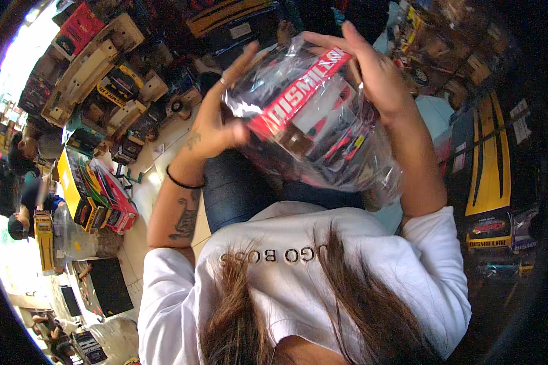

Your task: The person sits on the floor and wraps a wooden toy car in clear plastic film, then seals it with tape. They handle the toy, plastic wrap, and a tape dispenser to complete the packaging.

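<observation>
Above my lap I hold a boxed package (323, 118) in loose, crinkled clear plastic film. A red band with white lettering runs along its upper edge, and its printed side shows white, black and red. My left hand (222, 115) grips the left end, thumb on the near side and fingers reaching over the far edge. At the far right corner my right hand (377, 73) is bent round the package, its fingers over the top. Surplus film (386, 179) bunches at the lower right, near my right forearm. The package's underside is hidden.
At left are yellow (73, 182) and red boxes (119, 201) on the tiled floor (146, 243). Wooden pieces (79, 91) are stacked beyond them. A large black and yellow carton (490, 158) is close on my right. People (21, 222) are at the far left.
</observation>
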A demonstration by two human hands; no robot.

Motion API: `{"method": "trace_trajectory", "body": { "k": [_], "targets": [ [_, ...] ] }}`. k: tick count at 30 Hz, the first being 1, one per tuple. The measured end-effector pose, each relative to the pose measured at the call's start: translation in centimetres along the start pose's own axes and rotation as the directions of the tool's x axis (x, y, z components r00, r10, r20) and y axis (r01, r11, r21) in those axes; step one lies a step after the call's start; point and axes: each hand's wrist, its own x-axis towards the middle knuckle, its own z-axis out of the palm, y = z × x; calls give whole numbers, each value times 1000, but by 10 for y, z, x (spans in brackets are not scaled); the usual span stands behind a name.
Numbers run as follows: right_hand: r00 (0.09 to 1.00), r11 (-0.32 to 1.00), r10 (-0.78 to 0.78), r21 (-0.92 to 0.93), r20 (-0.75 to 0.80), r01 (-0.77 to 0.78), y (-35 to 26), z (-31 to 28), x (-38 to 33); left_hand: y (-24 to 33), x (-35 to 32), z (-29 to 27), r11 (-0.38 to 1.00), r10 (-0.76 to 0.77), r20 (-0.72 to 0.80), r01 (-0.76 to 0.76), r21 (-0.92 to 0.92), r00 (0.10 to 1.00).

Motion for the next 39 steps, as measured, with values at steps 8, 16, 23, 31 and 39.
{"method": "trace_trajectory", "body": {
  "k": [8,16,23,31,39],
  "targets": [
    [995,983,-83,-160,47,90,33,-17,-5,-23,19,-10,980,-76,234,30,196,969],
    [916,927,-352,-204,-191,314,61,-35,-133,-26,-9,2,999,-42,19,42,10,999],
    [909,962,-238,-209,-341,174,102,-11,-203,30,-39,78,994,99,-29,-98,49,995],
    [764,846,-533,-231,-364,481,75,-25,-202,38,-49,98,999,39,-183,-43,-19,982],
    [821,884,-444,-28,-358,466,90,-17,-200,46,-75,85,972,53,114,-77,221,992]
  ]
}}
